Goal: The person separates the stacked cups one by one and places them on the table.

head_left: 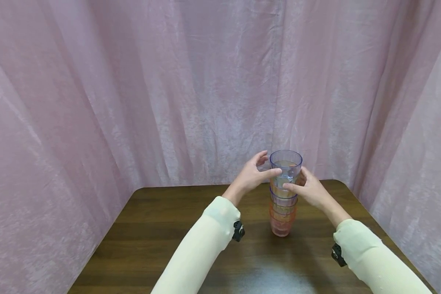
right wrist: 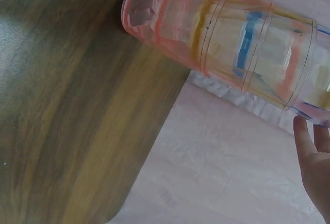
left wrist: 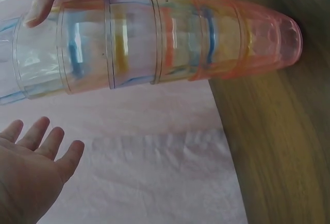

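A tall stack of nested clear plastic cups (head_left: 283,200) in several tints stands upright on the wooden table. Reddish cups are at the bottom and a blue-rimmed one is on top. My right hand (head_left: 312,190) grips the upper part of the stack, thumb across the front and fingers on the right side. In the right wrist view, fingertips of that hand (right wrist: 314,157) meet the cup wall. My left hand (head_left: 252,175) is beside the top cup, fingers spread and thumb reaching over its front. The left wrist view shows the left fingers (left wrist: 46,136) apart from the stack (left wrist: 134,41).
The dark wooden table (head_left: 161,228) has its back edge just behind the stack. Pink curtains (head_left: 206,90) hang behind the table and along both sides. Both forearms, in pale sleeves with black wrist devices (head_left: 238,231), extend over the tabletop.
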Action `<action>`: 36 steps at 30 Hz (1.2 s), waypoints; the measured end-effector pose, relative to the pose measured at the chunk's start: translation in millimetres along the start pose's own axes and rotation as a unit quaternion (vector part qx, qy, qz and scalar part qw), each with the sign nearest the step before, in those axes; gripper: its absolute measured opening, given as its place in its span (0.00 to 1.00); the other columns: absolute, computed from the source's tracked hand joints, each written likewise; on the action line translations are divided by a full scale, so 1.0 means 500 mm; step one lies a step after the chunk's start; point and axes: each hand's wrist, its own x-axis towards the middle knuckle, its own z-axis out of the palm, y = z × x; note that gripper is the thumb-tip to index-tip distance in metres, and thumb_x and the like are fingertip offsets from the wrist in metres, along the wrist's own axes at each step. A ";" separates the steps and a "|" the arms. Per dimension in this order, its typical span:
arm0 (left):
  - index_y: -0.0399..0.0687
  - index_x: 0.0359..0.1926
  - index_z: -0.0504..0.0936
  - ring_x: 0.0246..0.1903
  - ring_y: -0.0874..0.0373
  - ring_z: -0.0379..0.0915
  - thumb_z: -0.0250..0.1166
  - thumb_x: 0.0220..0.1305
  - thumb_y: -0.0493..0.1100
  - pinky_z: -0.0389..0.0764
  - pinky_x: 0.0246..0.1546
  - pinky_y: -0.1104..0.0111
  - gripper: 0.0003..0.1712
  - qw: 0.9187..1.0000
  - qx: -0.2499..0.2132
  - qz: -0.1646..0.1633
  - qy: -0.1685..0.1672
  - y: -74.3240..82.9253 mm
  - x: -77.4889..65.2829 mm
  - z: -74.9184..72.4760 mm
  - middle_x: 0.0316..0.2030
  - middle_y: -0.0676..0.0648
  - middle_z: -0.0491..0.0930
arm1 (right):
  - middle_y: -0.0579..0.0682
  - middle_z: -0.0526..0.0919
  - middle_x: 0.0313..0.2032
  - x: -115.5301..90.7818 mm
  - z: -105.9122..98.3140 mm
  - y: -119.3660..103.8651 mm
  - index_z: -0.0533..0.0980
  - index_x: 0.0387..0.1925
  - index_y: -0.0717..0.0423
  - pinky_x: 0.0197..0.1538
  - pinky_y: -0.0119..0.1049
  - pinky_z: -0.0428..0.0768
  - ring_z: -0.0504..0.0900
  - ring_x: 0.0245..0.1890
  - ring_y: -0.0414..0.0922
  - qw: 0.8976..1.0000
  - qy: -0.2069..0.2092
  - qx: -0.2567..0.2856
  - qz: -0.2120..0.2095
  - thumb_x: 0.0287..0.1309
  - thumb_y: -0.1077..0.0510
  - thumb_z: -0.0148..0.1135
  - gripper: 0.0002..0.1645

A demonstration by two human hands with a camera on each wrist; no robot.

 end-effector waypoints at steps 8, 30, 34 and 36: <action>0.55 0.75 0.59 0.68 0.49 0.61 0.74 0.57 0.56 0.65 0.65 0.51 0.50 1.000 -0.015 0.011 -0.001 0.003 0.018 0.021 0.67 0.49 0.68 | 0.64 0.70 0.64 0.002 -0.002 0.003 0.52 0.76 0.55 0.56 0.57 0.76 0.75 0.57 0.61 1.000 0.002 -0.009 0.004 0.65 0.51 0.65 0.46; 0.57 0.72 0.65 0.67 0.54 0.62 0.75 0.55 0.58 0.65 0.65 0.54 0.46 0.999 -0.031 0.029 -0.001 0.000 0.024 0.040 0.62 0.63 0.72 | 0.60 0.71 0.64 0.007 -0.001 0.003 0.53 0.75 0.54 0.54 0.51 0.77 0.75 0.54 0.56 1.000 -0.006 -0.021 -0.001 0.66 0.50 0.64 0.45; 0.56 0.72 0.66 0.67 0.52 0.63 0.75 0.55 0.58 0.66 0.65 0.53 0.46 0.999 -0.030 0.031 0.010 -0.001 0.022 0.041 0.62 0.62 0.73 | 0.61 0.71 0.64 0.006 0.001 0.001 0.53 0.75 0.55 0.54 0.53 0.77 0.75 0.54 0.57 1.000 -0.007 -0.021 -0.001 0.66 0.50 0.64 0.45; 0.57 0.71 0.66 0.67 0.52 0.64 0.75 0.54 0.59 0.67 0.65 0.53 0.46 0.999 -0.028 0.030 0.017 -0.002 0.019 0.042 0.62 0.62 0.73 | 0.61 0.71 0.64 0.006 0.003 0.001 0.53 0.75 0.55 0.54 0.53 0.77 0.75 0.55 0.57 1.000 -0.007 -0.020 0.000 0.66 0.50 0.64 0.45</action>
